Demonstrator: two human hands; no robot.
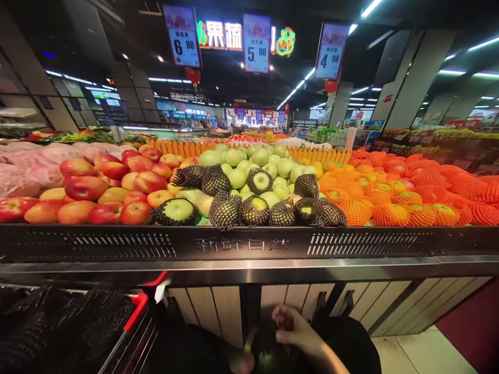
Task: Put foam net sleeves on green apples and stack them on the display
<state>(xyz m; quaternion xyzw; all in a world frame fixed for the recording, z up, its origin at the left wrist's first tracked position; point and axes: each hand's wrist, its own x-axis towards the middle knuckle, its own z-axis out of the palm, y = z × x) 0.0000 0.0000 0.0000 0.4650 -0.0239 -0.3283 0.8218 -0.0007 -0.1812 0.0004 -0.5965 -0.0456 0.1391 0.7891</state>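
Observation:
Low in front of my lap, a green apple (267, 359) shows dimly inside a black foam net (268, 337). My left hand (239, 361), dark and partly cut off by the bottom edge, is closed around its left side. On the other side, my right hand (294, 330) has its fingers curled at the net's upper edge. Above them on the display, bare green apples (237, 177) are heaped. Several netted green apples (259, 180) lie on the front of that heap, some with an open top showing the fruit.
Red apples (86, 187) fill the left of the black display rail (241, 244); orange-netted fruit (360, 197) and red-netted fruit (452, 179) lie right. A red-handled cart (136, 310) holding black nets (58, 327) stands at lower left. Price signs (257, 44) hang overhead.

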